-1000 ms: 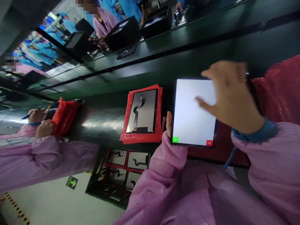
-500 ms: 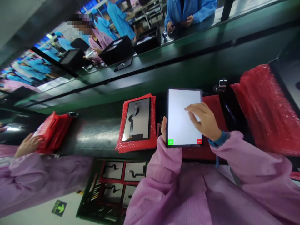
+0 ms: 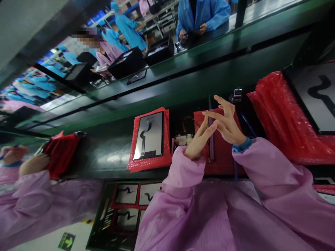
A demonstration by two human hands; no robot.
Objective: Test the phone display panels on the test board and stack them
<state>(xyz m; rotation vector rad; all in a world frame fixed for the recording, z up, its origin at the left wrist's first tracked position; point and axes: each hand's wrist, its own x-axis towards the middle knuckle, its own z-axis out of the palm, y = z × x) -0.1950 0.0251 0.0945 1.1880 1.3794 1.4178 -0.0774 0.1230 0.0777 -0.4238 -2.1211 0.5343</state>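
Observation:
I hold a thin display panel (image 3: 210,146) on edge, so only its dark side shows. My left hand (image 3: 198,141) lies with fingers flat against the panel's left face. My right hand (image 3: 227,122) presses on its right face, fingertips reaching over the upper edge. Both hands sit above a red bubble-wrap pad (image 3: 223,158). A small white connector board (image 3: 181,139) with wires lies just left of my left hand.
Another panel (image 3: 149,138) lies back-up on a red pad to the left. More red wrap (image 3: 281,118) with a panel (image 3: 318,101) is at right. A crate of panels (image 3: 128,198) stands below. A co-worker's hand (image 3: 34,164) holds a red bag (image 3: 61,153). A green conveyor (image 3: 157,89) runs behind.
The lit white screen faced me with my right fingers on it; now the panel is turned on edge between both hands and the screen is out of sight.

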